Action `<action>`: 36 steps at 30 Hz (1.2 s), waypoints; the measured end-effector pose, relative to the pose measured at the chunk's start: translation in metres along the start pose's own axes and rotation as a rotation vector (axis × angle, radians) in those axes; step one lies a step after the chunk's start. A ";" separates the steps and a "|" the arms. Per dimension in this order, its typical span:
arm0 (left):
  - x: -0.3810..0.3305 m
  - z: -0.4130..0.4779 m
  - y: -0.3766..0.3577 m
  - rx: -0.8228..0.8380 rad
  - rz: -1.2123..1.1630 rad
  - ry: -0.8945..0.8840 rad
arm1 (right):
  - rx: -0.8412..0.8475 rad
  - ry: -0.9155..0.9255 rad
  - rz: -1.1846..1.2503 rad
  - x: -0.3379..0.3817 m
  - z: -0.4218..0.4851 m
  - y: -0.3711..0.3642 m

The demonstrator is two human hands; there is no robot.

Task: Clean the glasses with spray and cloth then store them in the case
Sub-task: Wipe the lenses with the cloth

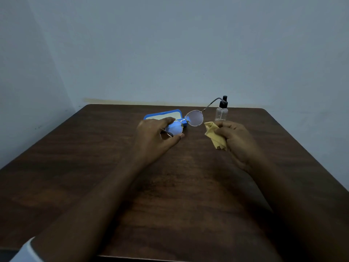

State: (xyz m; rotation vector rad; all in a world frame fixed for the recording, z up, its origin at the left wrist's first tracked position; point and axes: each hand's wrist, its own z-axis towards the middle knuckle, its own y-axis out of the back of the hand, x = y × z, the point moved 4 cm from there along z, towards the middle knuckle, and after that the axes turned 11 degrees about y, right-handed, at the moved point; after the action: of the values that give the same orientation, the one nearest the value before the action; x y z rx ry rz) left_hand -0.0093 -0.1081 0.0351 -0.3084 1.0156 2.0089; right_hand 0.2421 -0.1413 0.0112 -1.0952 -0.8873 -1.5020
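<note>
A white sleeve (28,248) sits at the bottom edge, with two bare forearms reaching out over the dark table (94,167). The left hand (154,135) has the glasses (194,118), fingers above and thumb below clamped on the rim of one lens, right in front of the open blue case (160,115). The other lens hangs free just off the case's right end, one temple arm jutting away to the right.

Further right of the case, the right hand (236,137) has its fingers curled tight round the bunched yellow cloth (215,135). The spray bottle (221,112) stands upright beyond it, untouched.

This looks like the wiping step about to start. The next move calls for bringing the cloth across to that free lens, with the left hand's grip steady and the pressure light on the thin wire frame. Storing comes later, and the case lies open.

The count: one pair of glasses, one cloth, one bottle, one case, two hands.
</note>
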 end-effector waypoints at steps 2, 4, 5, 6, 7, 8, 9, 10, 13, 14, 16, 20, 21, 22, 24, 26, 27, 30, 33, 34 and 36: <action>0.002 0.002 0.000 -0.014 0.030 0.013 | -0.047 0.021 -0.030 0.001 0.001 0.005; 0.003 0.002 0.001 -0.030 0.041 0.013 | -0.063 0.056 -0.001 0.003 0.001 0.008; 0.002 0.001 0.002 -0.041 0.049 -0.001 | -0.045 0.076 0.026 0.005 0.001 0.008; 0.001 0.000 0.001 -0.048 0.061 -0.019 | -0.011 0.091 0.062 0.007 0.001 0.006; -0.001 -0.001 0.000 -0.048 0.075 -0.036 | 0.034 0.109 0.093 0.010 0.000 0.004; -0.004 -0.003 -0.001 -0.038 0.085 -0.049 | 0.076 0.139 0.092 0.012 -0.002 0.002; -0.006 -0.004 -0.002 -0.022 0.090 -0.062 | 0.100 0.184 0.049 0.015 -0.004 0.001; -0.008 -0.005 -0.004 -0.008 0.095 -0.073 | 0.101 0.238 -0.015 0.017 -0.005 0.000; -0.016 -0.010 -0.004 -0.023 0.096 -0.111 | 0.050 0.362 -0.073 0.021 -0.007 -0.005; -0.018 -0.012 -0.004 -0.028 0.089 -0.124 | 0.029 0.386 -0.063 0.022 -0.008 -0.006; -0.021 -0.013 -0.003 -0.017 0.070 -0.128 | -0.019 0.418 -0.062 0.023 -0.008 -0.006; -0.020 -0.014 -0.002 -0.013 0.057 -0.110 | -0.124 0.399 -0.195 0.018 -0.006 0.000; -0.020 -0.013 -0.003 -0.019 0.079 -0.123 | -0.143 0.386 -0.237 0.016 -0.005 0.001; -0.019 -0.013 -0.004 -0.022 0.095 -0.130 | -0.165 0.368 -0.273 0.014 -0.004 0.002; -0.016 -0.012 -0.006 -0.026 0.093 -0.124 | -0.197 0.321 -0.286 0.010 -0.004 0.004; -0.014 -0.012 -0.007 -0.043 0.095 -0.139 | -0.173 0.293 -0.270 0.008 -0.003 0.003; -0.014 -0.012 -0.008 -0.053 0.098 -0.152 | -0.139 0.284 -0.256 0.007 -0.003 0.002; -0.012 -0.011 -0.010 -0.056 0.139 -0.194 | -0.050 0.240 -0.131 0.002 -0.002 -0.005; -0.005 -0.011 -0.014 -0.016 0.194 -0.212 | -0.049 0.170 -0.006 -0.006 0.000 -0.006; -0.004 -0.011 -0.015 -0.007 0.205 -0.214 | -0.053 0.160 0.005 -0.008 0.000 -0.007; -0.003 -0.012 -0.017 -0.008 0.221 -0.227 | -0.043 0.170 0.003 -0.011 0.001 -0.007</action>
State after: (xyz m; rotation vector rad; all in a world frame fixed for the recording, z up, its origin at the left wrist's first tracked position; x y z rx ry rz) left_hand 0.0039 -0.1131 0.0199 0.0309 0.9302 2.1875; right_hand 0.2358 -0.1357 0.0012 -0.9821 -0.7382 -1.5922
